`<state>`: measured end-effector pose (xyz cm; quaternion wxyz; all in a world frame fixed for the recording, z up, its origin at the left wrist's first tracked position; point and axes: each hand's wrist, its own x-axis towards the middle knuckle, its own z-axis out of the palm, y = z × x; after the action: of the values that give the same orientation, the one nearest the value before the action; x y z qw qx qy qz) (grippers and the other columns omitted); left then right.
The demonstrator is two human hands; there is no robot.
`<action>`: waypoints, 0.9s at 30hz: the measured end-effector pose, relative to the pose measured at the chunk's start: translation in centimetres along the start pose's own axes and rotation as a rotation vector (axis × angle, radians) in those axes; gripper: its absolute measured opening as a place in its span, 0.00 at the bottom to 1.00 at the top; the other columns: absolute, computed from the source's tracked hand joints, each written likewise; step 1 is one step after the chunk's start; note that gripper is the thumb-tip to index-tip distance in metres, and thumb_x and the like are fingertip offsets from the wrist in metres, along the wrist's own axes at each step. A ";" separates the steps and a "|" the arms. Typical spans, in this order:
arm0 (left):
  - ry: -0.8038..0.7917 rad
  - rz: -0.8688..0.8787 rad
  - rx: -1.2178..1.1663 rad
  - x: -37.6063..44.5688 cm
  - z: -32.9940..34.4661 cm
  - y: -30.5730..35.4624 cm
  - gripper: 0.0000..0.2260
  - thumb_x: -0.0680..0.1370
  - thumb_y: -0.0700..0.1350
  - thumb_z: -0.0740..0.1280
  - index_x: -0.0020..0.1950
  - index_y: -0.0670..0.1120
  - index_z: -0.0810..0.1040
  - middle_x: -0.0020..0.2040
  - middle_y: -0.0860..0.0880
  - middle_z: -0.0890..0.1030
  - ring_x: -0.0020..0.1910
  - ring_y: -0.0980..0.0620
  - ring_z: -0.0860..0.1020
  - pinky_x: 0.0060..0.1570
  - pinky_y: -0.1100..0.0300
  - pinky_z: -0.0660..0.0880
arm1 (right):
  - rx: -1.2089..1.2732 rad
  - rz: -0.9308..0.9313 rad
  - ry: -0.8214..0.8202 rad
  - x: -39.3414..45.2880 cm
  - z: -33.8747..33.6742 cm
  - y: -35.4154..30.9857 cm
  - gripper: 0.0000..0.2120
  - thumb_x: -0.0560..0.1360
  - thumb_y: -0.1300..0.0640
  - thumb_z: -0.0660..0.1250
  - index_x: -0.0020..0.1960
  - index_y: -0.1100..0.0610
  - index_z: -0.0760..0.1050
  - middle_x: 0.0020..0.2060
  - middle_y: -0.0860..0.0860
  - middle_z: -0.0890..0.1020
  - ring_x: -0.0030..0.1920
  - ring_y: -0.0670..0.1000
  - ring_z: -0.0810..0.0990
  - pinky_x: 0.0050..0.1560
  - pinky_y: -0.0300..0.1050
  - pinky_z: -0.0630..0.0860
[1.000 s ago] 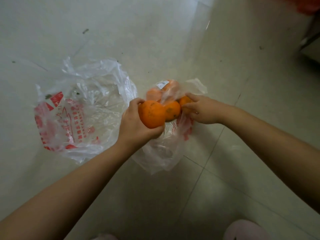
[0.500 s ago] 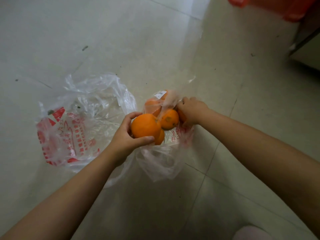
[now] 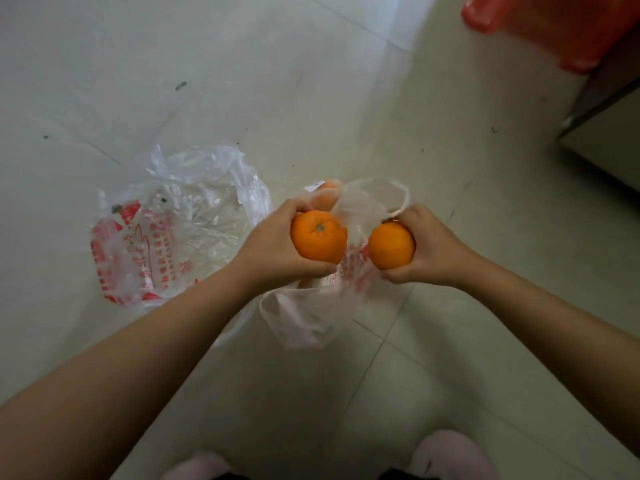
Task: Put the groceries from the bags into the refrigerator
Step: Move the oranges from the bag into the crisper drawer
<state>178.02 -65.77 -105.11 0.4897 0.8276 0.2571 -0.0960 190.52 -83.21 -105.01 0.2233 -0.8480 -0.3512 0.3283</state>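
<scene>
Oranges (image 3: 318,240) now lifted, stem up.

I hold one orange (image 3: 318,236) in my left hand (image 3: 273,247), its green stem end turned up toward me; a second orange (image 3: 391,244), smooth and showing no stem, sits in my right hand (image 3: 433,251); both hang above the clear bag (image 3: 311,313) with red print, which slumps open on the floor with at least one more orange (image 3: 325,197) inside (half veiled by plastic); a second, flatter printed bag (image 3: 166,230) lies just to its left.
</scene>
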 end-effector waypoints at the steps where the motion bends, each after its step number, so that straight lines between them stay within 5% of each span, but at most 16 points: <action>1: -0.002 0.006 0.042 -0.8 -0.6 1.5 0.33 0.63 0.45 0.79 0.62 0.53 0.66 0.57 0.50 0.70 0.52 0.52 0.71 0.48 0.61 0.73 | -0.028 0.033 0.015 -1.4 -1.1 -1.1 0.33 0.60 0.57 0.78 0.61 0.56 0.69 0.52 0.48 0.68 0.52 0.47 0.68 0.50 0.41 0.69; 7: -0.019 0.051 0.124 -8.2 -6.0 15.2 0.37 0.62 0.47 0.79 0.67 0.48 0.67 0.60 0.47 0.72 0.58 0.48 0.72 0.55 0.55 0.74 | 0.038 0.159 0.122 -11.7 -11.1 -10.2 0.36 0.60 0.52 0.78 0.63 0.52 0.66 0.52 0.46 0.66 0.52 0.46 0.66 0.48 0.40 0.66; 12: -0.067 0.150 0.192 -13.6 -11.9 32.5 0.38 0.64 0.45 0.78 0.69 0.49 0.63 0.61 0.46 0.72 0.61 0.46 0.71 0.51 0.59 0.69 | 0.093 0.258 0.299 -22.2 -25.0 -18.9 0.42 0.59 0.50 0.79 0.68 0.50 0.62 0.63 0.52 0.68 0.60 0.52 0.68 0.53 0.42 0.66; 20: -0.172 0.505 0.277 -23.0 -17.8 60.9 0.34 0.65 0.44 0.76 0.68 0.48 0.66 0.60 0.47 0.75 0.58 0.45 0.75 0.49 0.60 0.70 | 0.248 0.357 0.721 -41.3 -47.1 -31.0 0.43 0.59 0.59 0.79 0.68 0.50 0.62 0.55 0.45 0.64 0.55 0.44 0.66 0.48 0.35 0.65; 23: -0.184 0.664 0.302 -25.8 -17.6 69.2 0.33 0.65 0.45 0.76 0.67 0.48 0.67 0.61 0.46 0.75 0.58 0.46 0.75 0.53 0.58 0.72 | 0.218 0.367 0.876 -47.7 -52.1 -32.4 0.37 0.57 0.58 0.80 0.63 0.51 0.68 0.54 0.45 0.66 0.54 0.44 0.67 0.43 0.27 0.64; 27: -0.195 0.859 0.322 -28.9 -15.3 79.5 0.33 0.66 0.46 0.76 0.67 0.48 0.66 0.63 0.46 0.74 0.61 0.46 0.73 0.58 0.56 0.72 | 0.217 0.372 1.046 -54.9 -57.5 -32.1 0.33 0.60 0.58 0.78 0.55 0.45 0.62 0.54 0.44 0.64 0.54 0.46 0.67 0.42 0.28 0.65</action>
<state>193.38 -93.02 -25.08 0.3723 0.9117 -0.1739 -0.0007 187.61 -111.52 -24.10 0.3918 -0.9176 -0.0026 -0.0676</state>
